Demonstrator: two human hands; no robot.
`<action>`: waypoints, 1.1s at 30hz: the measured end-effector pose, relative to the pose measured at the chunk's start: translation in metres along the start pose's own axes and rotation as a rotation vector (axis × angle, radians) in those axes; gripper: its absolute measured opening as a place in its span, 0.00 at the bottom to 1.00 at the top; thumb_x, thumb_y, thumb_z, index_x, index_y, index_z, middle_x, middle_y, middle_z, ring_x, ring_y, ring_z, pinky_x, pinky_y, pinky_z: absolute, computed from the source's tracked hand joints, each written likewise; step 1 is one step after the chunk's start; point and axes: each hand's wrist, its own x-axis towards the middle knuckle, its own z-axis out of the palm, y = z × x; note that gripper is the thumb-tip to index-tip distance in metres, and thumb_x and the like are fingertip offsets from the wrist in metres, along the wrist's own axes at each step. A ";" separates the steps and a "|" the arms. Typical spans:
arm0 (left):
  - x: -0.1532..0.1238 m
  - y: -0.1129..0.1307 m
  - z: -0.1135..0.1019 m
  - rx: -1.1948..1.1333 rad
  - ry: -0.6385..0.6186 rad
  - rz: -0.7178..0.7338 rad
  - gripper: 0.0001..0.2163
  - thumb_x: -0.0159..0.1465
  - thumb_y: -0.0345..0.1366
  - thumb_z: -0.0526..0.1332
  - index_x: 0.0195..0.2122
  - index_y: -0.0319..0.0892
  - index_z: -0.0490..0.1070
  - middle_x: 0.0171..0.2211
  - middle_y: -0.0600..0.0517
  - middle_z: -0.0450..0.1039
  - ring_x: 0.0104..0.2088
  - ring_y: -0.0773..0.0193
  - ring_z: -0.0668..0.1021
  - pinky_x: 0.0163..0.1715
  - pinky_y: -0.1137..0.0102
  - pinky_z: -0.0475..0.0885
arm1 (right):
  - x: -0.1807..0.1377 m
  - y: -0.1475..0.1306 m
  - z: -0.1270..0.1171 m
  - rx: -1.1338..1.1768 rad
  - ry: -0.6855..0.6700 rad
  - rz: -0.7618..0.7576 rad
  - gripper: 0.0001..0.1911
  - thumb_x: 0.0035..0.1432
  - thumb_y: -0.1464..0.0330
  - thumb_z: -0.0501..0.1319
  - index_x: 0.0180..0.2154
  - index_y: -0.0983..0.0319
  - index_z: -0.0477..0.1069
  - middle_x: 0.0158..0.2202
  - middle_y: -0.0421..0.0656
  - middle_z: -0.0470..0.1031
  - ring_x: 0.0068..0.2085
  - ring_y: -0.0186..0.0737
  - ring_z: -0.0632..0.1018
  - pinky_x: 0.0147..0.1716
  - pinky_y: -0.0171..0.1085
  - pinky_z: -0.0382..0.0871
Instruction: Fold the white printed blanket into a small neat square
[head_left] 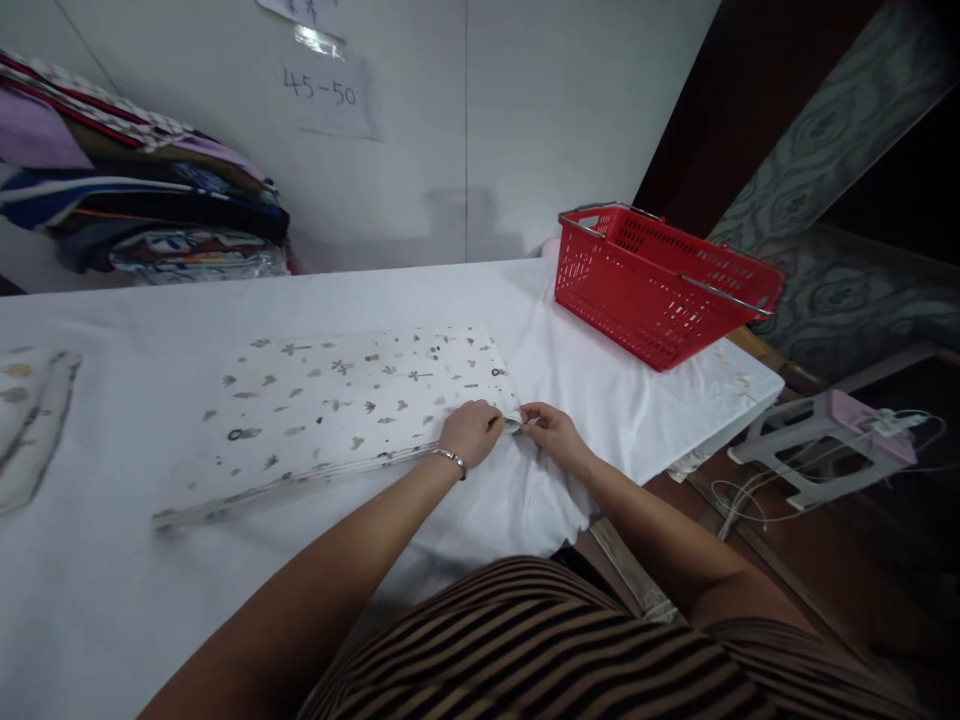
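A folded white cloth [352, 400] printed with small leaves and palm trees lies flat on the white-covered table [300, 580]. Its layered near edge faces my body. At its near right corner, my left hand [471, 436] pinches the folded edge, fingers closed. Just to the right, my right hand [553, 436] grips the same corner between thumb and fingertips. A little of the layered hem shows between the two hands. The exact number of layers held is hidden by the fingers.
A red plastic basket [660, 285] with metal handles stands at the table's back right. Folded fabrics [150, 210] are stacked at the back left. Another printed cloth [34, 420] lies at the left edge. Beyond the table's right end is a stool [810, 440] with cables.
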 end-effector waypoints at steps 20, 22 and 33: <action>0.001 0.004 -0.001 0.020 0.024 0.020 0.12 0.63 0.37 0.51 0.31 0.43 0.73 0.32 0.51 0.72 0.37 0.63 0.72 0.34 0.70 0.64 | 0.001 -0.001 0.003 -0.208 0.060 0.015 0.11 0.50 0.60 0.60 0.29 0.62 0.69 0.26 0.38 0.71 0.27 0.33 0.70 0.29 0.33 0.64; 0.001 0.004 0.000 0.022 0.025 0.025 0.12 0.63 0.37 0.51 0.31 0.43 0.73 0.33 0.50 0.72 0.37 0.63 0.72 0.35 0.69 0.64 | 0.002 0.000 0.003 -0.189 0.037 0.009 0.10 0.51 0.61 0.59 0.30 0.62 0.70 0.27 0.38 0.72 0.29 0.34 0.71 0.31 0.34 0.65; 0.004 0.008 0.007 0.051 0.032 0.175 0.12 0.62 0.35 0.54 0.46 0.45 0.68 0.41 0.49 0.69 0.43 0.60 0.70 0.42 0.66 0.65 | -0.003 -0.001 0.002 -0.347 0.021 -0.084 0.06 0.52 0.65 0.55 0.28 0.61 0.66 0.23 0.36 0.69 0.24 0.31 0.67 0.25 0.31 0.60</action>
